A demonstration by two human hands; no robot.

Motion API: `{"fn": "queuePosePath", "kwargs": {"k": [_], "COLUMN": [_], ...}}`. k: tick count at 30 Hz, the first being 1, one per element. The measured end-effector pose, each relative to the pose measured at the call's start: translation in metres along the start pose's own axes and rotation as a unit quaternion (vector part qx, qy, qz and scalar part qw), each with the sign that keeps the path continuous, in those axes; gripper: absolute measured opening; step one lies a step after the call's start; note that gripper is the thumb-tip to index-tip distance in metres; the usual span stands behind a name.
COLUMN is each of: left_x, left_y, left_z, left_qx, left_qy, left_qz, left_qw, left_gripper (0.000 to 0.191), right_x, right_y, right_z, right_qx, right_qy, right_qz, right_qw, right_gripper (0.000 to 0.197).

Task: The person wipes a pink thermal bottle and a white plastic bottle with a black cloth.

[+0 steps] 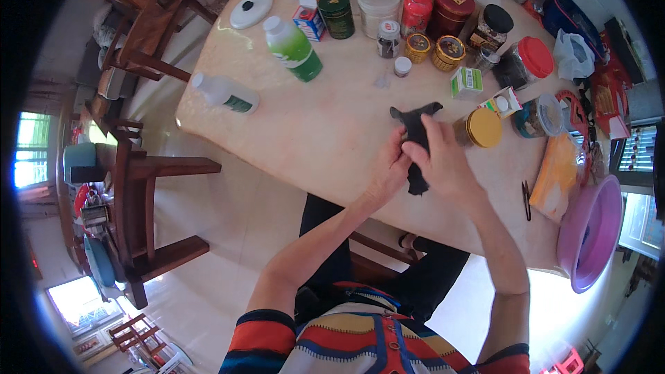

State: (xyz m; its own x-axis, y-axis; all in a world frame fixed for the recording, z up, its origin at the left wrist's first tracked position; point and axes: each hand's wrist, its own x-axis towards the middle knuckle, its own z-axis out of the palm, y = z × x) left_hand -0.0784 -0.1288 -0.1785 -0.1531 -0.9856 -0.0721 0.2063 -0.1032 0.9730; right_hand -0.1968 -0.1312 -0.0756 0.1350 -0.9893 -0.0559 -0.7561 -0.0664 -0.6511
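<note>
A piece of dark cloth (pixel 415 120) is held between my hands above the table, its top corners spread and its lower end hanging below my fingers. My left hand (pixel 390 165) has its fingers closed on the cloth's left side. From the right, my right hand (pixel 448 158) grips the same cloth, with its thumb lying across the front. Whether anything is wrapped inside the cloth is hidden. Just right of my right hand stands a jar with a yellow lid (pixel 484 128). Beyond it are a small open carton (pixel 505 103) and a green and white box (pixel 466 83).
A green bottle (pixel 295 51) and a white bottle (pixel 228 94) occupy the table's left part. Several lidded jars, including a red tin (pixel 451 9), crowd the far side. Tweezers (pixel 527 201), an orange packet (pixel 556 176) and a purple basin (pixel 592 234) lie to the right.
</note>
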Motion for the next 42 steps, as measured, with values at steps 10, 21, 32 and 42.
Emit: {"fn": "queuePosePath", "kwargs": {"k": [10,21,32,42], "left_x": [-0.047,0.018,0.055,-0.069], "left_y": [0.038,0.102,0.122,0.113], "left_z": [-0.061,-0.242,-0.277,-0.152], "left_qx": [0.005,0.248,0.212,-0.109], "left_qy": [-0.155,0.446,0.368,0.081], "left_qz": [-0.069,0.148,0.139,0.001], "left_qw": [0.985,0.847,0.895,0.991], "left_gripper": [0.039,0.091,0.078,0.064], "right_x": [-0.01,-0.042,-0.048,-0.086], "right_y": [0.016,0.007,-0.017,-0.085], "right_z": [0.056,0.079,0.076,0.067], "right_qx": [0.364,0.511,0.157,0.416], "right_qy": [-0.011,0.108,0.191,0.169], "right_qz": [0.132,0.266,0.108,0.044], "right_qw": [0.922,0.81,0.963,0.893], "right_gripper": [0.032,0.016,0.026,0.024]}}
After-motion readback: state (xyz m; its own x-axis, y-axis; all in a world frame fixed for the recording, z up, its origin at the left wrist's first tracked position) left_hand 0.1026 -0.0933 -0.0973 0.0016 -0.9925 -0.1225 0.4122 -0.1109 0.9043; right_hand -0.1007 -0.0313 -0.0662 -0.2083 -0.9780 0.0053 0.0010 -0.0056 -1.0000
